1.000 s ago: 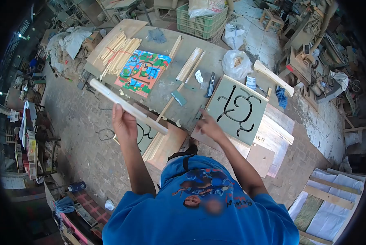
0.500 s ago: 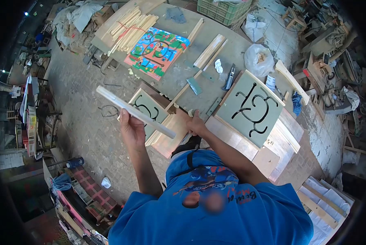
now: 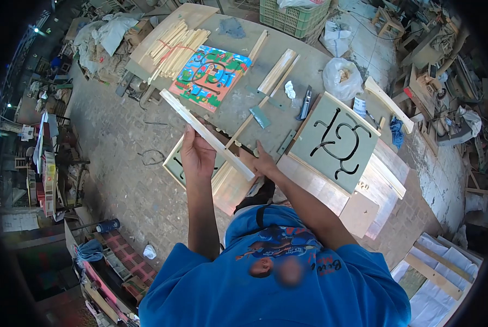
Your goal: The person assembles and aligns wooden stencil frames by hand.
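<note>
My left hand (image 3: pixel 199 153) is closed around a long pale wooden strip (image 3: pixel 211 136), held up at a slant above the near-left corner of the table. Behind and below it, a grey-green board with black curved grooves (image 3: pixel 177 163) is partly hidden by the hand and strip. My right hand (image 3: pixel 264 162) is at the table's near edge with its index finger stretched out; it appears to hold nothing. Small pale lumps lie close to its fingers. To its right rests a second grooved grey-green board (image 3: pixel 339 144) with wooden edging.
On the table (image 3: pixel 266 41) lie a colourful printed board (image 3: pixel 211 76), a bundle of wooden sticks (image 3: pixel 178 52), a utility knife (image 3: pixel 305 103), a small green plate (image 3: pixel 259 116) and a metal hinge-like piece (image 3: pixel 286 141). A plastic bag (image 3: pixel 342 77) and green crate (image 3: pixel 293 19) stand beyond.
My left hand has moved right and slightly up with the wooden strip, which now shows its broader face. My right hand has shifted slightly at the table edge.
</note>
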Available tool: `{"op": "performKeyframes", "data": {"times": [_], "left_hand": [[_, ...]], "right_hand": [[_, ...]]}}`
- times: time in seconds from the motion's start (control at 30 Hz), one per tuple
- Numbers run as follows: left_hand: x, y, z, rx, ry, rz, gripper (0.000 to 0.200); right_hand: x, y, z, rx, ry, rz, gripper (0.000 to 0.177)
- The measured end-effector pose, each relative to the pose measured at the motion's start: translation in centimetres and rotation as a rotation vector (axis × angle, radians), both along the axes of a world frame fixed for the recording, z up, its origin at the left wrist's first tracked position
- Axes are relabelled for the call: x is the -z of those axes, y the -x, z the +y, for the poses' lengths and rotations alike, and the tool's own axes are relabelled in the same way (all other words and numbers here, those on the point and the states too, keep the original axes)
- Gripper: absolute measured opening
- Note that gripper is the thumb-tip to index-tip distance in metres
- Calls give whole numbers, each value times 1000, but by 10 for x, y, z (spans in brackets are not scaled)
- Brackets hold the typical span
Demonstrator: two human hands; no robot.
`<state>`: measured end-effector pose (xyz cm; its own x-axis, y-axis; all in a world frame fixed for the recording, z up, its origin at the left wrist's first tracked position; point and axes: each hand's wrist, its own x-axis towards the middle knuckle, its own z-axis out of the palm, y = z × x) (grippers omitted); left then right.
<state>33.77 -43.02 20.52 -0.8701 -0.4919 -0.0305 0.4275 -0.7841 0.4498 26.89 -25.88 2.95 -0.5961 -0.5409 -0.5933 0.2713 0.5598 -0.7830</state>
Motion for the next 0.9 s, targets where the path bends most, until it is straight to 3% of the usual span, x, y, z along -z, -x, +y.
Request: {"op": "performKeyframes", "data": {"times": [0.1, 0.17, 0.2, 0.27, 0.3, 0.37, 0.47, 0.57, 0.7, 0.9], "left_hand": [[-2, -5, -1, 43, -31, 50, 35], [-8, -5, 6, 2, -29, 25, 33], [-11, -4, 7, -24, -34, 4, 30], [-14, -4, 9, 2, -21, 66, 31], [-20, -3, 12, 52, -50, 94, 31], [-26, -3, 19, 86, -40, 85, 31], [-43, 0, 37, 112, 91, 21, 32], [-58, 5, 60, 173, 227, 14, 32], [-75, 12, 92, 216, 383, -43, 32], [-80, 15, 120, 204, 581, -109, 30]], "right_hand": [[6, -5, -8, -47, -57, -3, 92], [1, -20, -10, 104, -69, -34, 76], [-2, -21, -9, 94, -59, -25, 76], [-5, -18, -3, 164, 47, -353, 43], [-10, -14, 2, 155, 61, -330, 43], [-46, -12, 21, 332, 392, -61, 27], [-151, 0, 52, 372, 612, -193, 23], [-216, 1, 75, 337, 790, -65, 20], [-253, 6, 94, 206, 721, 264, 22], [-250, 8, 116, 204, 699, 219, 23]]}}
